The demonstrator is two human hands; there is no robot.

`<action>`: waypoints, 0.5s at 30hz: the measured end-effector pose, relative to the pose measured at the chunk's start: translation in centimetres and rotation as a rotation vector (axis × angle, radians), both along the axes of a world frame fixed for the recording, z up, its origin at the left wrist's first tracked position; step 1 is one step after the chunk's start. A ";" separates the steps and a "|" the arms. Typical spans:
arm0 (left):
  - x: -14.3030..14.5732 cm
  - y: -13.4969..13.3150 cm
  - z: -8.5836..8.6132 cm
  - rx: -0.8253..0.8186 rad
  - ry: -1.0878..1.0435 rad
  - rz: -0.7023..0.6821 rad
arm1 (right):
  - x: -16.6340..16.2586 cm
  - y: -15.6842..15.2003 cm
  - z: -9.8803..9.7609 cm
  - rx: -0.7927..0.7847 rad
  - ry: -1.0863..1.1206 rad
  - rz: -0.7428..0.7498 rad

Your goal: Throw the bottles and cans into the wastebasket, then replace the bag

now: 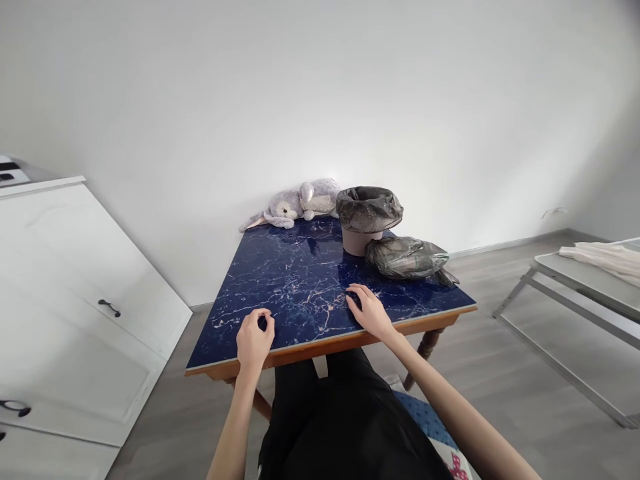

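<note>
My left hand (255, 339) rests at the front edge of the blue marble-patterned table (280, 273). Its thumb and forefinger curl together into a ring, and tabletop shows through the gap with nothing held. Further right, my right hand (369, 311) lies over the tabletop near the front, thumb apart from the fingers, holding nothing. Beyond it is a tied grey plastic bag (407, 258) with things inside that I cannot make out. Behind that bag stands a pinkish bin (355, 243), lined with a grey bin bag (369, 208) folded over its rim.
A grey plush rabbit (287, 208) lies along the table's back edge by the wall. To the left stands a white cabinet (75, 280) with dark handles. A metal-legged folding table (585, 273) with white cloth (607, 257) on it is at the right.
</note>
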State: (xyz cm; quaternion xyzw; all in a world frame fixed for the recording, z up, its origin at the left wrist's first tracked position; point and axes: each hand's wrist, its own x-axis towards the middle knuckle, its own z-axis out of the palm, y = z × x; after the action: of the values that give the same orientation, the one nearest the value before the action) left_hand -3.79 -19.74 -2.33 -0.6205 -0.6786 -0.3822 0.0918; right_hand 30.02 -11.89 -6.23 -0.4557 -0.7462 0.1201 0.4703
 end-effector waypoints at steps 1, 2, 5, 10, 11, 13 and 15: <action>0.1 0.0 0.0 0.004 0.001 -0.001 | 0.1 0.0 0.2 0.005 0.019 0.000; 0.1 0.1 0.1 0.007 0.003 -0.003 | 0.2 0.0 0.3 0.009 0.037 -0.003; 0.2 0.1 0.3 0.013 0.011 -0.009 | 0.4 -0.2 0.6 0.014 0.085 -0.023; 0.3 0.0 0.4 0.013 0.026 -0.020 | 0.6 -0.6 0.5 0.003 0.108 -0.054; 0.3 0.0 0.4 0.012 0.029 -0.021 | 0.5 -0.6 0.5 0.003 0.106 -0.056; 0.3 -0.1 0.4 0.013 0.037 -0.023 | 0.4 -0.6 0.5 0.006 0.098 -0.059; 0.2 -0.1 0.4 0.019 0.047 -0.029 | 0.3 -0.7 0.7 0.016 0.089 -0.063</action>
State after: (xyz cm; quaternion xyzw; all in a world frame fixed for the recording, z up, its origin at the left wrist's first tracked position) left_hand -3.59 -19.88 -1.96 -0.6383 -0.6634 -0.3752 0.1079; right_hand 30.29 -12.57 -5.57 -0.4693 -0.7109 0.1195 0.5100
